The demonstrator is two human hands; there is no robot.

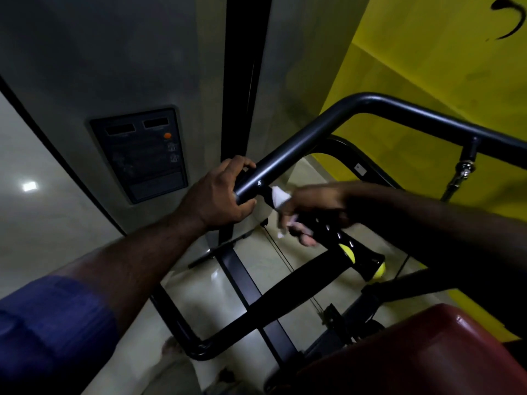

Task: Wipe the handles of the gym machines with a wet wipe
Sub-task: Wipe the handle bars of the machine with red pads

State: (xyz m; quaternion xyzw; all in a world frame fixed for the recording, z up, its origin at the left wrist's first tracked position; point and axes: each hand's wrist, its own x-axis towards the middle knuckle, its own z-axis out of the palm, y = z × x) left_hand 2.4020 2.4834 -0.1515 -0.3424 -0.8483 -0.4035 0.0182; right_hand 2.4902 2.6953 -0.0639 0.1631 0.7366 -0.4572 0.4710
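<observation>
The left arm reaches in from the near left, its blue sleeve [51, 323] pushed up above a bare forearm, the wrist nearly straight. The left hand [219, 195] curls thumb and fingers round the bar [299, 146]. The right arm enters from the right, in shadow. The right hand [308, 209], blurred, clasps the wet wipe [281, 196], just right of the left hand.

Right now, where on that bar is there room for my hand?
The bar is bare from the left hand up to its bend. The grip is free below the right hand. It is crowded between the hands, around the wipe.
</observation>
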